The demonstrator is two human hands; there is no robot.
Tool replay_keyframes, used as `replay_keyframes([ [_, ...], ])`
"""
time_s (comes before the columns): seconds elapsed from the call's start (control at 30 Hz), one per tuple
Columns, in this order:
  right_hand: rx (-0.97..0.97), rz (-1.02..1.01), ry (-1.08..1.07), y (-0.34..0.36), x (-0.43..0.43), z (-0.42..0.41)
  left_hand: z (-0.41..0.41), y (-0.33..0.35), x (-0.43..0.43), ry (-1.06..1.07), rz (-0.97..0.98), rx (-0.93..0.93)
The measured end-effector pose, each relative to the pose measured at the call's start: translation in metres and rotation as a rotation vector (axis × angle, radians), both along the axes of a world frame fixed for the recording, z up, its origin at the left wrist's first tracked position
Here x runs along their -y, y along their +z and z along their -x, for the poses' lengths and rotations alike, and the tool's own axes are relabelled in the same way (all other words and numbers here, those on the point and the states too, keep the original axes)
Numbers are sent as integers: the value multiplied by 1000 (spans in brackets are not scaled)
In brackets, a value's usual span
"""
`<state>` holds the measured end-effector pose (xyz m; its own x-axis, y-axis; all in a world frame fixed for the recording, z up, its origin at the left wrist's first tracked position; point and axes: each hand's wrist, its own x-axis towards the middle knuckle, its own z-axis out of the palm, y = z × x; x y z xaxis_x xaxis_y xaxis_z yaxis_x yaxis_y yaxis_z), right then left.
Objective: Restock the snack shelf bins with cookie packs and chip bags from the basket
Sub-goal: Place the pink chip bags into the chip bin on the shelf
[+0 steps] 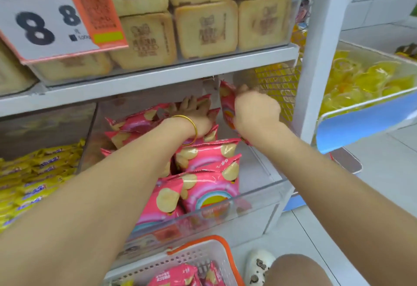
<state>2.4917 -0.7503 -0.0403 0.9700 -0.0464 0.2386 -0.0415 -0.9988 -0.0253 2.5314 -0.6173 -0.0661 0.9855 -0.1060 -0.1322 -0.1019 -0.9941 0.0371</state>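
Head view: chip bag (226,105) held upright at the back right of the bin (259,195), just under the shelf (158,78).
Bag pinched near its top and side by the right hand (255,109); left hand (198,116) laid with fingers spread on the stacked bags (203,186), which are pressed leftward. Risks judged: the bag could be crushed or its seal caught against the shelf edge if lifted; the stack could slump back into the gap if the left hand is eased off early; front bags, level with the clear front wall, could be tipped out by a forearm. Open room: a bare strip along the bin's right wall, beside the mesh (277,82); little headroom at the back. More pink bags are seen in the basket (203,256) below.
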Motion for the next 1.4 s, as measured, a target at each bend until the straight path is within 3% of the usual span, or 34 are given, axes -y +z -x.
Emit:
replay_keyframes([
  [0.23, -195, -80, 133, -1, -7, -56, 7, 3, -4, 51, -18, -51],
  [0.37, -348, 61, 220, 4, -10, -61, 12, 5, -6, 71, -41, -58],
  [0.67, -230, 314, 366, 14, -13, -68, 16, 8, -6, 94, -138, -62],
  [0.87, -21, 493, 305, 6, -31, -75, 17, 6, -9, 91, -151, -68],
  [0.97, 22, 440, 256, -3, -35, -78, 18, 7, -9, 85, -163, -57],
  [1.17, -5, 321, 353, -7, -15, -89, 19, 8, -13, 67, -168, -65],
  [1.4, -143, 214, 406, -11, -12, -83, 15, 8, -14, 55, -128, -81],
])
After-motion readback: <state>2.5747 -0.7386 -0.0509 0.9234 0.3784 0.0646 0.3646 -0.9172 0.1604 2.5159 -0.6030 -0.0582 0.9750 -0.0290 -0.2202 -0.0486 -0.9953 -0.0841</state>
